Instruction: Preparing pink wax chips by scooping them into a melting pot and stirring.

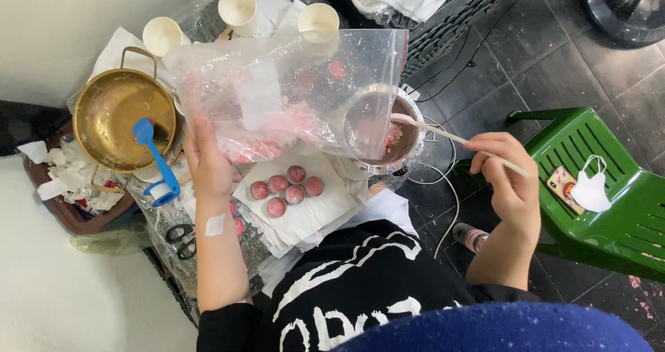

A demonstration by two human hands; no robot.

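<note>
My left hand [208,161] holds up a clear zip bag [284,89] with pink crumbly stuff in its lower part. My right hand [509,179] grips a thin wooden stick [457,139] whose far end reaches into a small metal pot [409,127] of pink mixture, seen partly through the bag. Below the bag, several round pink pieces [286,184] lie on white paper [312,213].
A brass pot [114,113] with a blue spatula [156,161] stands at the left. Three white paper cups [239,7] stand behind the bag. Scissors [181,238] lie near my left forearm. A green plastic chair [603,193] at the right holds a face mask and a phone.
</note>
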